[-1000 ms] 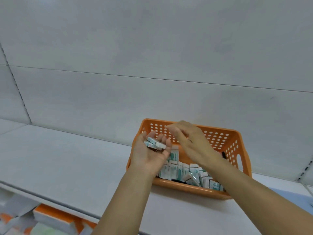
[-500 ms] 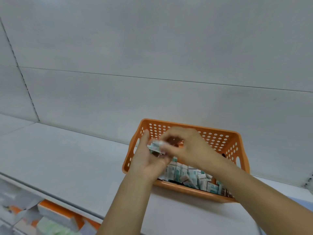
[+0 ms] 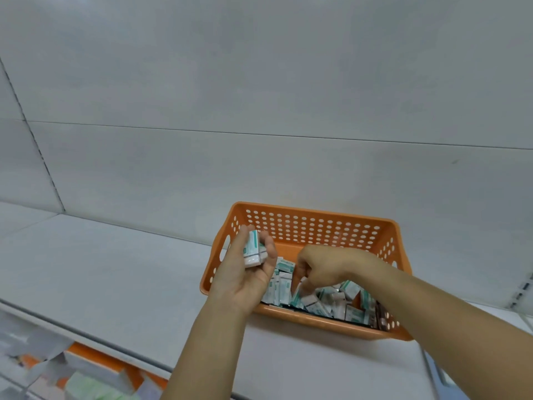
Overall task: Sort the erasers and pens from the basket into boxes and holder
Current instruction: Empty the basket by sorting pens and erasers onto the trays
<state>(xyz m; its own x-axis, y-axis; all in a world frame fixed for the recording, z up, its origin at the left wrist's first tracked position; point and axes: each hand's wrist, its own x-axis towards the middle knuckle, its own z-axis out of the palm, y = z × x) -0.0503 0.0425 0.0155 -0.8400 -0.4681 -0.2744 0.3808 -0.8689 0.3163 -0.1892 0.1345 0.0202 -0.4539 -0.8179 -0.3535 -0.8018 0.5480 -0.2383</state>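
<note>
Right hand [image 3: 320, 267] has left stack, now curled down into orange perforated plastic basket [image 3: 317, 226], grip contents unclear. Left hand [image 3: 248, 267] still grips white-teal boxed erasers [image 3: 253, 249]. Collection continuing.

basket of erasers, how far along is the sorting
Early on. Nothing looks sorted yet: no boxes or holder plainly visible. In hand: the left hand holds a few erasers, while the right hand reaches into the orange basket. Left: a pile of erasers inside.

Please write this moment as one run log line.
left hand: holds erasers | right hand: reaches into basket | stage: collecting
</note>
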